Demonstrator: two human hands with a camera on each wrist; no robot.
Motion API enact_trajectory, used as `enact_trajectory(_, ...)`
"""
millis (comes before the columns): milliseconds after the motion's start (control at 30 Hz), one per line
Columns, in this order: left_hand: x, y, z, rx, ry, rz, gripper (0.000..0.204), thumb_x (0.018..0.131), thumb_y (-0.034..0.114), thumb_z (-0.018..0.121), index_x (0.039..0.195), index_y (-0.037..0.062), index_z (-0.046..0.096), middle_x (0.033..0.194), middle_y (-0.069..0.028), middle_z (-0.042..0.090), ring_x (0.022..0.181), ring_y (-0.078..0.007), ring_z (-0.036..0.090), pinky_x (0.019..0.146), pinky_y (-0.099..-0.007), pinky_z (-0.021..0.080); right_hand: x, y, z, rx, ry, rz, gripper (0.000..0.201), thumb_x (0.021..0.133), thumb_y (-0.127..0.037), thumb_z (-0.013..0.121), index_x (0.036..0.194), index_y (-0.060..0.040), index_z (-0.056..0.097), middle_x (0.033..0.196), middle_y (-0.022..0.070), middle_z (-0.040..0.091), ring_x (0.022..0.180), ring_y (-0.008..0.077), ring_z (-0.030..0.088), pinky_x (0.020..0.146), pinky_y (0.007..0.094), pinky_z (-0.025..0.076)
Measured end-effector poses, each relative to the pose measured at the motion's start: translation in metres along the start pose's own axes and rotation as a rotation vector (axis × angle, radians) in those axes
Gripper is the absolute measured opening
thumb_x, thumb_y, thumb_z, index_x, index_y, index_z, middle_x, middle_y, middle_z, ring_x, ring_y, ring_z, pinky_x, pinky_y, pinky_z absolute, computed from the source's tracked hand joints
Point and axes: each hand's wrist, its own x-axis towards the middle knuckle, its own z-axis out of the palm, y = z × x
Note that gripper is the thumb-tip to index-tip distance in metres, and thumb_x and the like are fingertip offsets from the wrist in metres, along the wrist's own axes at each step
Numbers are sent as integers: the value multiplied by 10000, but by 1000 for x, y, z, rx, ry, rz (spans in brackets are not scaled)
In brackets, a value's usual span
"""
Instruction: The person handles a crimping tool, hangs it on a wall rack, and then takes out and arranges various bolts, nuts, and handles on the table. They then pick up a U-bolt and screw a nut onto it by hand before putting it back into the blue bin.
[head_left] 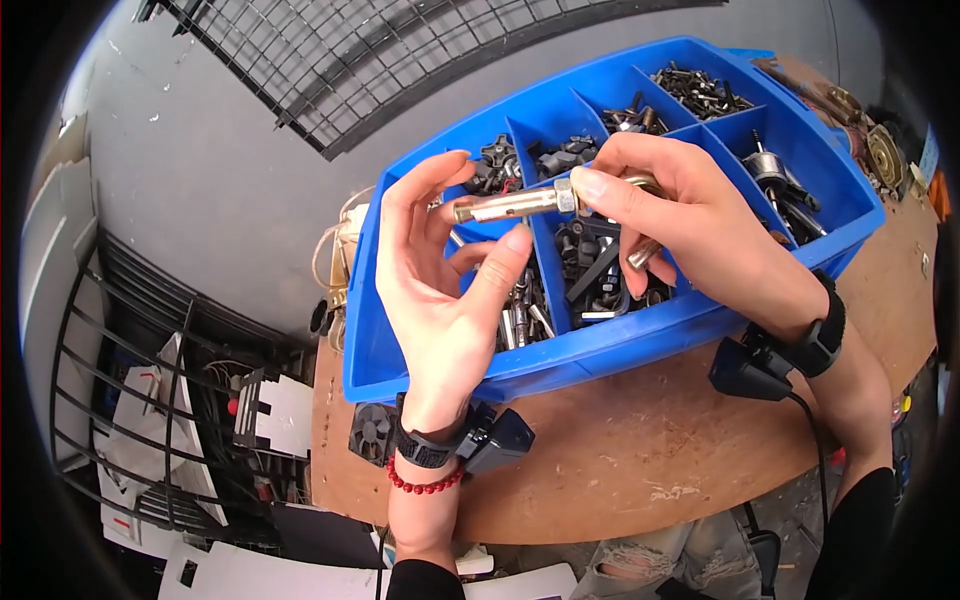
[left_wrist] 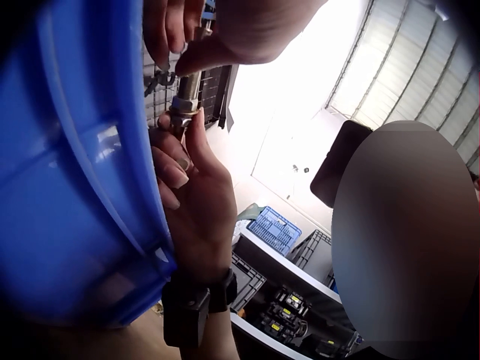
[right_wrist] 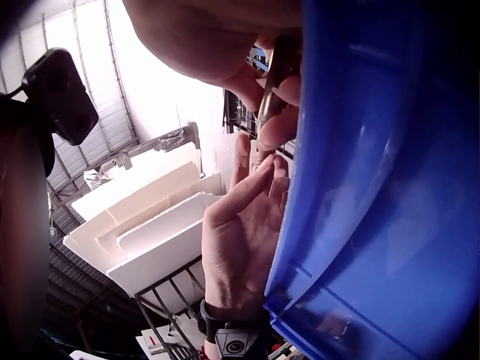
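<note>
A brass-coloured expansion hook bolt (head_left: 505,206) lies nearly level between both hands above a divided blue bin (head_left: 470,385). My right hand (head_left: 690,215) pinches it at the nut (head_left: 566,197), thumb on top, with the curved hook end (head_left: 643,256) showing below the fingers. My left hand (head_left: 435,300) has its fingers bent round the sleeve's free end, the thumb just under the sleeve. In the left wrist view the nut (left_wrist: 184,105) sits between the two hands. In the right wrist view the hook (right_wrist: 271,97) is partly hidden by fingers.
The bin's compartments hold black knobs (head_left: 497,160), small screws (head_left: 700,90), a hole saw (head_left: 765,165) and other hardware. It stands on a wooden table (head_left: 600,450). A black wire rack (head_left: 320,70) is behind, and metal parts (head_left: 885,155) lie at right.
</note>
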Motion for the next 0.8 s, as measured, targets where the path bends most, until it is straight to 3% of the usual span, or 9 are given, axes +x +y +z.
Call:
enact_trajectory(67, 0, 8, 4, -21, -12, -46, 576, 830, 15, 788, 1332, 43, 507, 1273, -118, 533, 1047, -135, 598, 775, -271, 572, 0, 0, 2, 6, 8, -2, 368, 1003, -314, 590, 895, 38, 606, 702, 44, 587, 521, 96, 584, 467, 240, 443)
enact_trajectory(200, -1, 8, 4, -219, -11, -290, 326, 953, 142, 698, 1214, -15, 579, 1023, -108, 646, 785, -124, 645, 661, -253, 545, 0, 0, 1, -3, 4, 1, 366, 1003, -309, 590, 904, 43, 610, 713, 48, 590, 523, 97, 580, 473, 244, 447)
enact_trajectory(233, 0, 5, 5, -175, -15, -285, 272, 998, 210, 644, 1124, -31, 623, 857, -79, 665, 648, -117, 626, 612, -249, 523, -1, 0, 1, -1, 5, 2, 366, 1003, -309, 590, 903, 43, 610, 716, 49, 591, 522, 98, 580, 472, 245, 447)
enact_trajectory(333, 0, 4, 1, -125, -11, -366, 273, 1003, 237, 639, 1093, -21, 642, 815, -62, 668, 623, -113, 617, 584, -245, 500, -1, 0, 2, 2, 6, -1, 367, 1003, -307, 589, 897, 43, 606, 719, 53, 593, 518, 101, 580, 469, 246, 447)
enact_trajectory(433, 1, 5, 0, -176, -57, -433, 231, 980, 159, 666, 1120, -22, 633, 906, -77, 674, 717, -128, 643, 657, -262, 537, 0, 1, 2, 1, 10, -4, 365, 1002, -305, 588, 885, 41, 599, 717, 55, 593, 512, 104, 583, 464, 248, 444)
enact_trajectory(533, -1, -2, 7, -128, -5, -135, 261, 925, 41, 704, 1162, -16, 613, 1053, -99, 656, 900, -154, 654, 807, -289, 559, 0, 1, 1, -7, 21, 8, 364, 1001, -303, 588, 878, 39, 593, 716, 56, 592, 510, 106, 585, 460, 248, 441)
enact_trajectory(567, 0, -2, 4, -71, -36, -53, 375, 868, -44, 727, 1213, -11, 582, 1178, -106, 611, 1061, -166, 615, 935, -312, 533, 0, 1, 1, -10, 21, 13, 364, 1001, -304, 588, 877, 38, 592, 716, 56, 592, 510, 106, 585, 459, 248, 440)
enact_trajectory(667, 0, -3, 5, -61, -18, -12, 421, 856, -27, 745, 1236, -4, 565, 1183, -94, 601, 1088, -163, 601, 957, -315, 522, -1, 0, 0, -12, 10, 25, 366, 999, -308, 592, 884, 39, 597, 715, 58, 591, 510, 106, 585, 457, 248, 438)
enact_trajectory(800, -1, 5, 5, -206, -53, -235, 357, 893, 69, 754, 1192, -10, 576, 1105, -92, 620, 916, -144, 650, 808, -274, 543, -1, -1, 2, 18, 9, 21, 370, 994, -314, 599, 905, 45, 610, 718, 61, 592, 512, 104, 585, 457, 246, 437)
